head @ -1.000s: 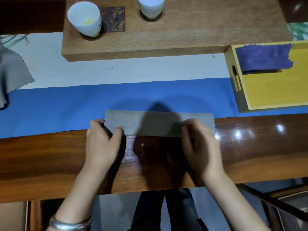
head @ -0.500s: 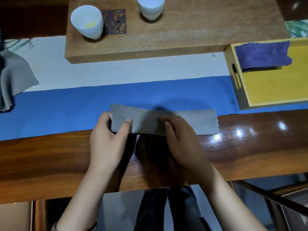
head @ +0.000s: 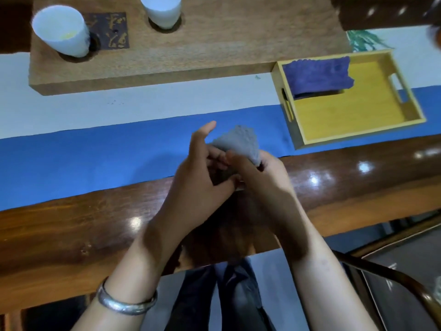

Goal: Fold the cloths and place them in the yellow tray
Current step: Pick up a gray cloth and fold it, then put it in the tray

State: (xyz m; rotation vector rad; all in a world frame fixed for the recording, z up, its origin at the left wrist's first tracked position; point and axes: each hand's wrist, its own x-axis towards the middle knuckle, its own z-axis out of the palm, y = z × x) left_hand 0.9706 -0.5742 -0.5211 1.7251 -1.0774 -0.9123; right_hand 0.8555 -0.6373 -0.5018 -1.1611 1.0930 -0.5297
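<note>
A small grey cloth, folded into a compact wad, is lifted off the table between both hands. My left hand holds its near-left side, index finger sticking up. My right hand grips it from the right, fingers curled under it. Only the cloth's upper scalloped edge shows; the rest is hidden by my fingers. The yellow tray stands to the right on the blue runner, with a folded purple cloth lying in its far-left part.
A thick wooden board lies across the back, carrying two white cups. A blue and white runner covers the table's middle. The glossy wooden table edge runs in front. A chair arm curves at lower right.
The grey cloth was a long flat strip on the table; my hands have brought its ends together and lifted it as a small wad. The view has shifted right, so the grey cloth at far left is gone.
</note>
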